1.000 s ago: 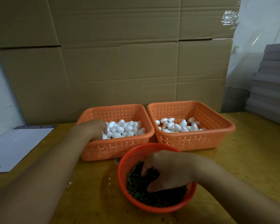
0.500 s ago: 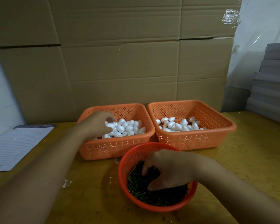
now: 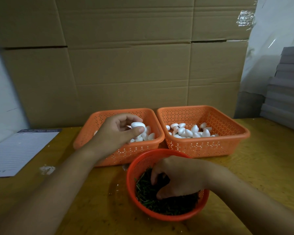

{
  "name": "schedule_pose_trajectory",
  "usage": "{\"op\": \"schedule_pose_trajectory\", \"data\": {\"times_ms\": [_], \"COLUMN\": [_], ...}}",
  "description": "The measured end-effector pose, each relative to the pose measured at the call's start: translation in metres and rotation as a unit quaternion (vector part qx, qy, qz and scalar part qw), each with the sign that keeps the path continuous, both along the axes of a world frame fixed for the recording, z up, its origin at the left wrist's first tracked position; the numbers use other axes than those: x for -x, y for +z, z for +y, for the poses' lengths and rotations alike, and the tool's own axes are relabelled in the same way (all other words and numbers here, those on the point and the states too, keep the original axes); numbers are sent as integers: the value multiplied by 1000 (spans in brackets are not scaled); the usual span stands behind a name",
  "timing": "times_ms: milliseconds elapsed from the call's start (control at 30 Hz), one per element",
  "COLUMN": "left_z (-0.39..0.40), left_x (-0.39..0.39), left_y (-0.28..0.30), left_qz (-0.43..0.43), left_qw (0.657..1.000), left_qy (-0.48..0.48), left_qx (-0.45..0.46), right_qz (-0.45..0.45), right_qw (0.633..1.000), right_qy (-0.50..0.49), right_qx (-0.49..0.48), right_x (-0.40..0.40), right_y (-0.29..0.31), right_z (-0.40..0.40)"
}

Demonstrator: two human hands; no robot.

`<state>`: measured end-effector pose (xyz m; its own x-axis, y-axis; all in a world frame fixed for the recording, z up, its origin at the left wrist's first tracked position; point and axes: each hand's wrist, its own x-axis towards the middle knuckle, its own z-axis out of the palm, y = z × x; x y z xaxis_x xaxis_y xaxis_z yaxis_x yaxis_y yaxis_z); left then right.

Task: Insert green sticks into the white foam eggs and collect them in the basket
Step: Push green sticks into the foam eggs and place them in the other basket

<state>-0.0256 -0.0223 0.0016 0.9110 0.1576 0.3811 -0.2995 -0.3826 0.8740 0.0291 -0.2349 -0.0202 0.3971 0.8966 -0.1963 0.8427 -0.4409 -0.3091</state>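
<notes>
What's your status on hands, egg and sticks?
Left hand pinching one egg above left basket. Right hand down in round basket, fingers among sticks. Nothing in the way.

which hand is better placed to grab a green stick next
Right. The right hand is already down in the round red basket, fingers curled into the green sticks. The left hand is busy pinching a white foam egg above the left orange basket.

Two square baskets (image 3: 119,155) (image 3: 205,146) sit side by side holding foam eggs (image 3: 187,132), a round basket (image 3: 137,168) of sticks (image 3: 148,197) in front, cardboard (image 3: 126,65) behind.
</notes>
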Motion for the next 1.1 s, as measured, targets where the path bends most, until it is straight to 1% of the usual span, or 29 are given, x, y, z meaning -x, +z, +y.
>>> {"op": "schedule_pose_trajectory", "data": {"times_ms": [67, 133, 233, 400, 500, 700, 833, 1000, 1100], "left_z": [-6, -10, -13, -18, -21, -25, -23, -23, -25], "left_x": [7, 12, 14, 16, 17, 17, 16, 17, 16], "left_y": [-4, -5, -3, -3, -6, -9, -10, -9, -8], "left_qz": [29, 54, 71, 78, 79, 73, 60, 45, 46], "left_qw": [993, 981, 966, 954, 952, 965, 968, 966, 958], "left_qy": [-65, -109, -147, -151, -156, -137, -136, -138, -136], "left_qx": [98, 154, 199, 248, 251, 211, 202, 214, 248], "right_qz": [3, 4, 4, 7, 3, 9, 9, 10, 12], "right_qw": [1000, 1000, 1000, 1000, 999, 999, 999, 999, 998], "right_qy": [0, -1, -2, 1, 4, 9, 9, 11, 5], "right_qx": [-7, -10, -10, -29, -38, -42, -42, -42, -58], "right_x": [0, 1, 1, 2, 2, 4, 4, 4, 4], "right_y": [-1, -1, 0, 1, 1, 2, 2, 3, 4], "right_z": [0, 0, 0, 1, 2, 1, 1, 0, 0]}}
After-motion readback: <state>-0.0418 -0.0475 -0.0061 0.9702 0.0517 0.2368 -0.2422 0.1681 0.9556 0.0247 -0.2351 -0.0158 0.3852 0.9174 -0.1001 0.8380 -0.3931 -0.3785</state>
